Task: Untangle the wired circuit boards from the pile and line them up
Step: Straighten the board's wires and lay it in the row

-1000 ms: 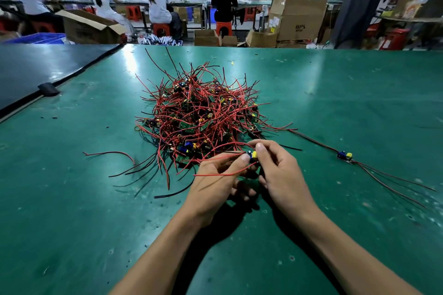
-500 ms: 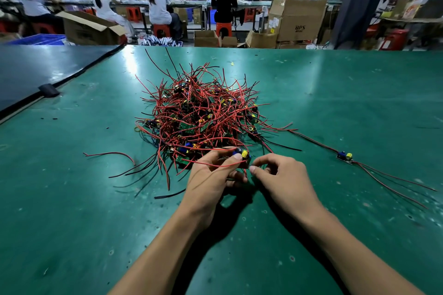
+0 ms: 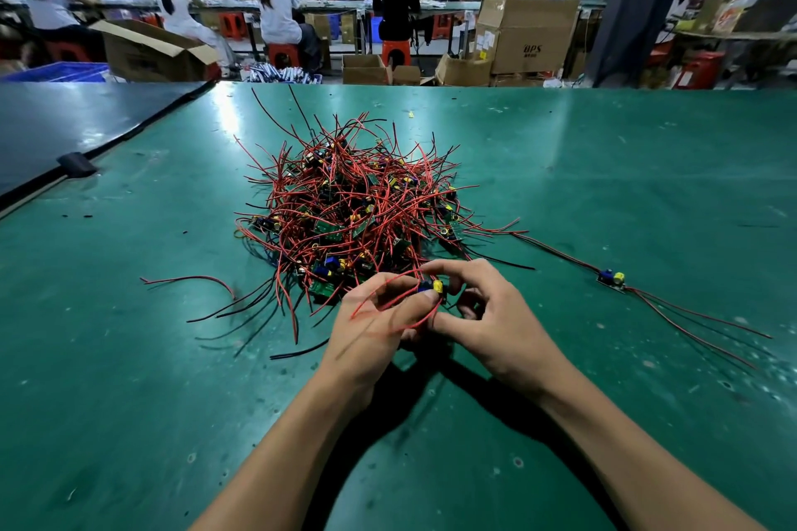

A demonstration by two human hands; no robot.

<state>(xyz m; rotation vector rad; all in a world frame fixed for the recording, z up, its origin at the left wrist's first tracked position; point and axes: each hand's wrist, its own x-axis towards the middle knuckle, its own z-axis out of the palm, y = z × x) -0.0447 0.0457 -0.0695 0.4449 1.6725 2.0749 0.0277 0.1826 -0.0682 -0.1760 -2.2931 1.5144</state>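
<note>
A tangled pile of small green circuit boards with red and black wires [image 3: 358,207] lies in the middle of the green table [image 3: 129,358]. At its near edge my left hand [image 3: 379,332] pinches one small board with blue and yellow parts [image 3: 432,287]; its red wires loop over my fingers. My right hand [image 3: 487,315] sits against it from the right, its curled fingers pinching the same board and a red wire at the top. One separated board [image 3: 611,278] lies alone to the right with its wires stretched out along the table.
A second, darker table [image 3: 64,121] adjoins on the left, with a black clip [image 3: 75,164] at the seam. Loose wire ends [image 3: 189,280] trail left of the pile. Beyond the far edge are cardboard boxes [image 3: 528,34] and seated workers [image 3: 276,9].
My right hand has moved back up against my left and closed on the board. The board has lifted slightly toward the pile's edge, and its red wires now loop over my left fingers.
</note>
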